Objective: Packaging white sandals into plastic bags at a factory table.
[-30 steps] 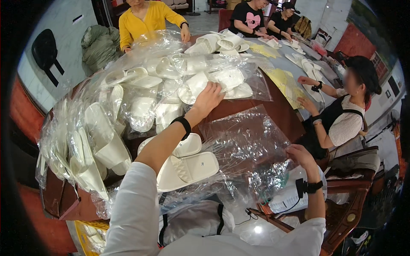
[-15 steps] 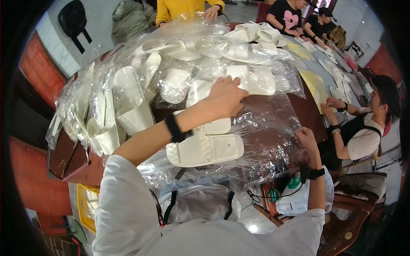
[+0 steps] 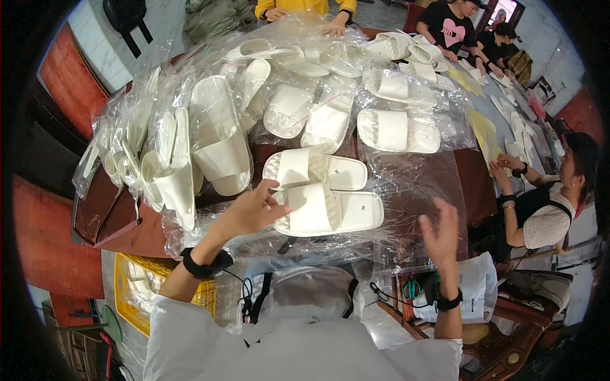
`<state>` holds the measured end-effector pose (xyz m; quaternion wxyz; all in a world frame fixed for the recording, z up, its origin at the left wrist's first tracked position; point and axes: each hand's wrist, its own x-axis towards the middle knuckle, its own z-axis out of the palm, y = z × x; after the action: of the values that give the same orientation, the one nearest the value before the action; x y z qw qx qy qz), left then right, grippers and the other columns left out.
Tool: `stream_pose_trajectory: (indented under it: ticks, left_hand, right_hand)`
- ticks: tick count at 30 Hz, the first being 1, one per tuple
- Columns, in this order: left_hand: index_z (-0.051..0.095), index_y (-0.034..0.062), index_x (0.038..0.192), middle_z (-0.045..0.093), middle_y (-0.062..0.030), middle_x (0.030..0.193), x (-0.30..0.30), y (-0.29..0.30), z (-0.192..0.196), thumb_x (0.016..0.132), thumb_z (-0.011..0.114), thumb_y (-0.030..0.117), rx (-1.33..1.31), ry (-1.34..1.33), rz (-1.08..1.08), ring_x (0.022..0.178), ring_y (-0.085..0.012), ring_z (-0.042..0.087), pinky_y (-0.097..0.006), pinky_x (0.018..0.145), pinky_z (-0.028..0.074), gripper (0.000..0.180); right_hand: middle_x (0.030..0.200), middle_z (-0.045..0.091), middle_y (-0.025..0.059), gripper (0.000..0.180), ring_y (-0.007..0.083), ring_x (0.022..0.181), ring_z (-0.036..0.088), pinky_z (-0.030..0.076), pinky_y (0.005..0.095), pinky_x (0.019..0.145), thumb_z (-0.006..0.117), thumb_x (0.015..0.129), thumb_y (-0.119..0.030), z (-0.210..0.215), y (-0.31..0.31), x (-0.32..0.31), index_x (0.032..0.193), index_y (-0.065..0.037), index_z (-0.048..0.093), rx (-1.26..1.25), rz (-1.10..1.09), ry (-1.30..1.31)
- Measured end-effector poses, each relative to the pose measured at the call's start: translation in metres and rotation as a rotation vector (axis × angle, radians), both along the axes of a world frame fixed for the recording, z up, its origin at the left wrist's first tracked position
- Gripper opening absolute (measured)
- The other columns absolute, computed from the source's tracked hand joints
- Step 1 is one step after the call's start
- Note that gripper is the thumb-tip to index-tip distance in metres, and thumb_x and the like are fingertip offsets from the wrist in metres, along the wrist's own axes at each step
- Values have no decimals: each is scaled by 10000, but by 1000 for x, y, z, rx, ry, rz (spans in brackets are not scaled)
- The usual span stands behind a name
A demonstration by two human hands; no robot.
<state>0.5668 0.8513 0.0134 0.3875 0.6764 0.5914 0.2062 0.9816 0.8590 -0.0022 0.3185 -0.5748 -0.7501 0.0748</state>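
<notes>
A person in a white top leans over a dark brown tabletop (image 3: 473,181) covered with clear plastic bags and white slippers. The left hand (image 3: 251,209) is open with fingers loosely spread, its fingertips resting on the heel end of the nearer white slipper (image 3: 330,211), which lies flat on its sole, unbagged, near the middle of the tabletop. Touching it at twelve o'clock lies a second white slipper (image 3: 316,169), also flat and unbagged. The right hand (image 3: 438,232) is open and empty, fingers up, hovering above crinkled clear bags (image 3: 419,190) at three o'clock from the pair, apart from both slippers. At nine to eleven o'clock stands a heap of bagged slippers (image 3: 190,152), several tipped on edge. More bagged slippers (image 3: 397,130) lie flat at one o'clock. A yellow crate (image 3: 130,298) sits below the tabletop edge at seven o'clock. A seated person in a dark vest (image 3: 540,209) works at three o'clock; another in a yellow sleeve (image 3: 340,7) rests a hand on the bags at twelve o'clock.
</notes>
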Motion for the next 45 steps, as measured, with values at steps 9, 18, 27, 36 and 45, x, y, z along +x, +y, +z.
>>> stream_pose_trajectory:
  ticks: [9, 18, 27, 36, 45]
  left_hand:
    - [211, -47, 1382, 631, -126, 891, 28, 16, -16, 818, 708, 238, -220, -465, 235, 760, -141, 591, -271, 654, 480, 803]
    - [464, 50, 1263, 638, -73, 898, -10, -6, -8, 834, 653, 72, -3, -364, 87, 819, -87, 578, -230, 708, 474, 469]
    - [496, 40, 1230, 599, -15, 804, -42, -10, -11, 873, 638, 145, -276, -381, 93, 701, -61, 570, -209, 594, 470, 398]
    - [467, 24, 1224, 557, -58, 937, -35, -18, -21, 881, 634, 147, -180, -501, 182, 775, -116, 596, -245, 615, 526, 400]
    - [520, 36, 1199, 589, -95, 872, -45, -39, -32, 820, 646, 84, 248, -52, 299, 668, -142, 584, -285, 599, 487, 402]
  right_hand:
    - [1179, 491, 196, 467, 383, 1108, 448, 340, 470, 952, 576, 879, -285, -27, 14, -80, 1264, -44, 468, -183, 162, -34]
    - [1192, 481, 203, 439, 387, 1118, 440, 347, 474, 952, 536, 916, -307, -35, 26, -75, 1259, -36, 486, -213, 199, -44]
    - [1103, 528, 188, 380, 373, 1042, 496, 386, 445, 901, 615, 844, -160, 4, 15, -115, 1183, -18, 520, -80, 250, -11]
    - [1041, 559, 192, 415, 376, 966, 527, 432, 419, 797, 638, 809, -111, -13, 52, -186, 1187, -15, 498, -96, 588, 124]
    - [1146, 534, 193, 619, 351, 1092, 481, 341, 470, 928, 729, 726, -242, -19, 49, -203, 1228, 0, 460, -293, 622, 104]
